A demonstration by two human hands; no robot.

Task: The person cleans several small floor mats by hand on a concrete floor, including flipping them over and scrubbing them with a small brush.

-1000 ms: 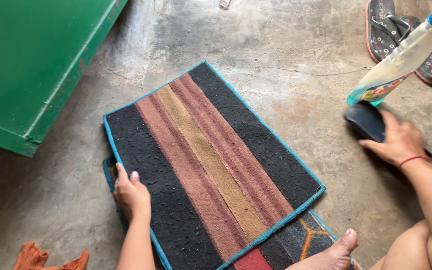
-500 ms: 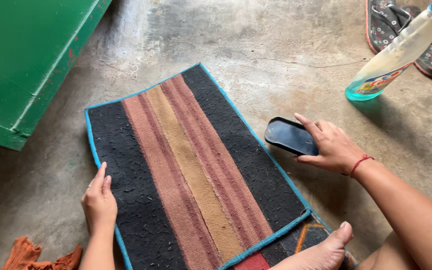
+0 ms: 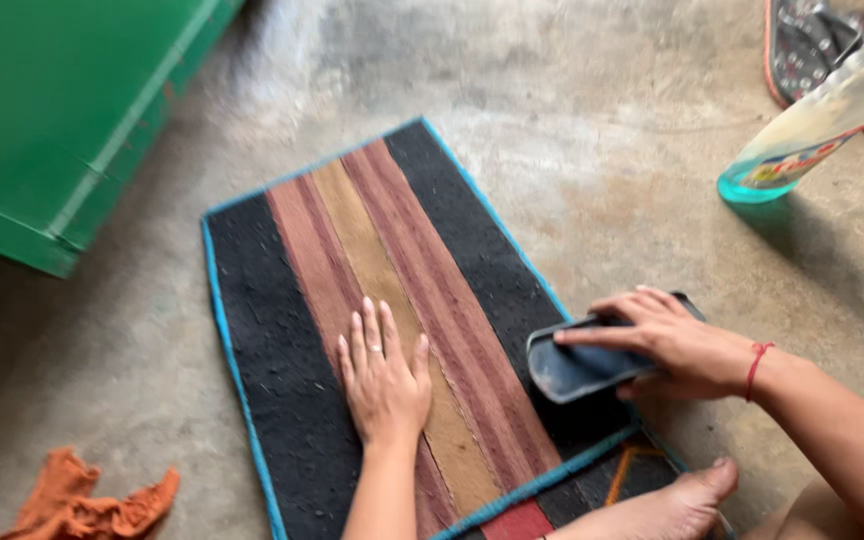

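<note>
Left hand (image 3: 384,375) was flat on the mat (image 3: 392,330), fingers spread, pressing the tan stripe at centre frame; nothing in that grip, it lay wide apart. Right hand (image 3: 677,350) had its grip clamped on the dark brush (image 3: 577,365), fingers over the top, the brush sitting on the black band at the mat's right edge, lower right of centre. The mat lay slantwise on the concrete floor (image 3: 592,150), black bands dotted with pale lint, blue binding round the rim. A second mat (image 3: 632,470) peeked out under its lower corner, and a bare foot (image 3: 657,510) rested there at the bottom of the frame.

Risks as I read them: the brush sat close to the bound edge, so a hard stroke could have snagged the binding or run off onto the floor. The mat was pinned by one palm only, so it could have bunched or slid. The spray bottle (image 3: 817,120), upper right, stood near the right arm; a wide elbow swing could have tipped it. Sandals (image 3: 812,50) lay behind it, an orange rag (image 3: 77,500) at lower left, a green box (image 3: 62,120) at upper left.
</note>
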